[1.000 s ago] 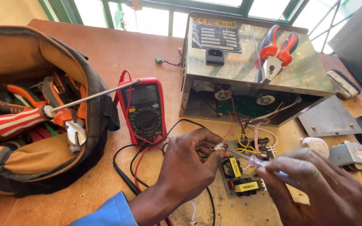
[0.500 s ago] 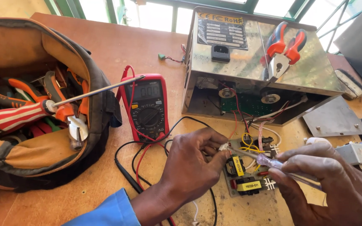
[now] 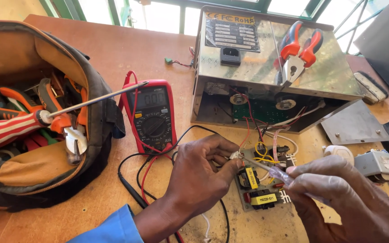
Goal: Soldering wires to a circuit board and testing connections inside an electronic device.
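Note:
My left hand (image 3: 199,175) pinches a small white connector (image 3: 236,155) on a wire just above a small circuit board (image 3: 257,184) with yellow-labelled parts. My right hand (image 3: 343,200) grips a small screwdriver (image 3: 273,171) with a clear purple handle, its tip pointing at the connector. Red, yellow and white wires run from the board up into an open metal box (image 3: 266,67). A red multimeter (image 3: 151,114) lies left of my left hand, its black and red leads curling under my wrist.
Red-handled pliers (image 3: 298,51) lie on top of the metal box. An open tool bag (image 3: 37,112) at the left holds screwdrivers and pliers, one long screwdriver (image 3: 68,110) reaching over the multimeter. A loose metal plate (image 3: 354,123) and a grey part (image 3: 379,163) sit at the right.
Both hands have stayed together over the board. The view has shifted slightly, and my right hand has edged a little right and down with the screwdriver.

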